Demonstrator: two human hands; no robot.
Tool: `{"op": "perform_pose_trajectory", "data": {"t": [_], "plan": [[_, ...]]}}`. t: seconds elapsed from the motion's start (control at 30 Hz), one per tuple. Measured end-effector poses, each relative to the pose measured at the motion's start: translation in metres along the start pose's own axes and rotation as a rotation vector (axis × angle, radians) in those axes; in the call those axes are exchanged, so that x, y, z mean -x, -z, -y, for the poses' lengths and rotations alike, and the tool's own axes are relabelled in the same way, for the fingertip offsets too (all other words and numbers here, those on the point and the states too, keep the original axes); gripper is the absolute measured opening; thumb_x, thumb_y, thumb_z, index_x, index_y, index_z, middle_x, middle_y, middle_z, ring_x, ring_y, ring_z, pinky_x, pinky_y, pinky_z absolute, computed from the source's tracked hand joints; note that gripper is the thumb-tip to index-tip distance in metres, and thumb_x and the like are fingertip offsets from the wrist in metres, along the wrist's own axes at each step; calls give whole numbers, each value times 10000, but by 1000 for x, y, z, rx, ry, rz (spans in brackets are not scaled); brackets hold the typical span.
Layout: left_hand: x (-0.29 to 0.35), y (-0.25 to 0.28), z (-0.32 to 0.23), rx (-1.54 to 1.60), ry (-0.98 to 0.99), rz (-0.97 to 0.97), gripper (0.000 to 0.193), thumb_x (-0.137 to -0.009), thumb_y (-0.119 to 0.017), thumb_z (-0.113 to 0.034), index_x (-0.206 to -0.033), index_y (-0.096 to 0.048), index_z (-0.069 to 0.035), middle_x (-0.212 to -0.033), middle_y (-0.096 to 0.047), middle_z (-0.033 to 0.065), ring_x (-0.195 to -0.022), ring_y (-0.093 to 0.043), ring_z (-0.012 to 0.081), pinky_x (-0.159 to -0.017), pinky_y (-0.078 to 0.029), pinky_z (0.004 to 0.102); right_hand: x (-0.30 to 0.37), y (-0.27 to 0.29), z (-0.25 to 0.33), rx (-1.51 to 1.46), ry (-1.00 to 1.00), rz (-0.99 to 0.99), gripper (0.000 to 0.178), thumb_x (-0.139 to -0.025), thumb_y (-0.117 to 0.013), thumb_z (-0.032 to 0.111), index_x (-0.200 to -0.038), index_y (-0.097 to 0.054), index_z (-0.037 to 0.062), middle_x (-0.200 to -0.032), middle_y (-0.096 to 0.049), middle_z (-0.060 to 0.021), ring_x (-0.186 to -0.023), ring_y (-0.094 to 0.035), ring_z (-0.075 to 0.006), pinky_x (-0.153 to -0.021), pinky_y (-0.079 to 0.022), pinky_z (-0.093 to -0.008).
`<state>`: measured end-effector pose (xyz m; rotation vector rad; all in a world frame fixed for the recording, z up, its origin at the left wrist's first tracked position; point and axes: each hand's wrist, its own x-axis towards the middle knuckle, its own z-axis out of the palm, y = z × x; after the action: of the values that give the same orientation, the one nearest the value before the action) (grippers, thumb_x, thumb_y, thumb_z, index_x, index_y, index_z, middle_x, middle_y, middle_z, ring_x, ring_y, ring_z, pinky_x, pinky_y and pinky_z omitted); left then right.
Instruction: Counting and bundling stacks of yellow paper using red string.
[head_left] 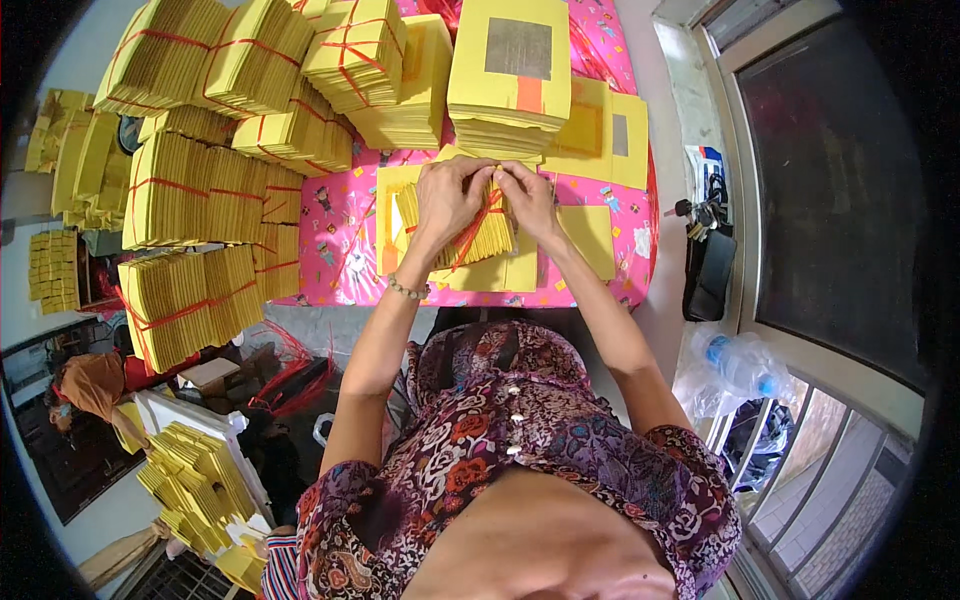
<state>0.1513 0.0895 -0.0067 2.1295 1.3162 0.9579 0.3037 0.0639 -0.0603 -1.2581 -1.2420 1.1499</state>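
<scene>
My left hand [452, 200] and my right hand [528, 200] meet, fingers pinched together, at the far end of a bundle of folded yellow paper [490, 240]. Red plastic string [470, 236] runs across the bundle up to my fingertips, where its ends are hard to make out. The bundle lies on flat yellow sheets [523, 272], one with an orange strip at the left. Just beyond my hands rises a tall stack of yellow paper [465, 80] with a grey square and an orange patch on top.
Several red-tied yellow bundles [165, 195] are piled along the table's left side. Pink patterned cloth [335, 225] covers the table. At the right are keys [703, 212], a dark phone-like object [711, 275] and a plastic bottle [745, 365]. Another person's striped sleeve [282, 565] shows lower left, beside more yellow paper.
</scene>
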Motion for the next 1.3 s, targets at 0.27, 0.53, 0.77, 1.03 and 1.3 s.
{"op": "perform_pose_trajectory", "data": {"t": [0.27,0.53,0.77,1.03,1.3], "plan": [[2,3,-6,-12,-16,4,155,-846,-616,-148,-919,-717,-56,-804,-677,134,-682,-641,283,-618,-482,354,0,0,0,42,74,11,236,-943,-554,197,-1040,-591,-15,-847,-605,2,-787,-521,-66,-698,-442,-237],[3,3,-7,112,72,-63,128,-837,-596,-115,-889,-700,-60,-739,-663,145,-618,-635,304,-575,-488,376,5,-3,8,-49,68,27,241,-951,-543,198,-1084,-563,-1,-848,-572,16,-802,-506,-62,-713,-433,-234],[3,3,-13,59,155,-37,109,-830,-608,-125,-859,-691,-60,-704,-653,146,-600,-629,314,-572,-484,386,5,-3,3,-35,65,40,227,-956,-536,194,-1075,-550,2,-844,-552,20,-803,-492,-53,-711,-428,-230],[4,-2,-7,34,109,-68,104,-830,-601,-127,-837,-682,-62,-725,-659,134,-615,-624,314,-591,-477,395,10,3,12,45,72,72,203,-954,-539,184,-1049,-548,5,-805,-513,35,-763,-465,-49,-681,-413,-221],[3,0,-12,71,192,-24,134,-829,-607,-162,-835,-695,-61,-673,-649,131,-585,-622,297,-600,-482,394,5,2,12,2,26,60,174,-945,-550,159,-1030,-559,7,-817,-532,32,-763,-464,-39,-680,-411,-216]]}}
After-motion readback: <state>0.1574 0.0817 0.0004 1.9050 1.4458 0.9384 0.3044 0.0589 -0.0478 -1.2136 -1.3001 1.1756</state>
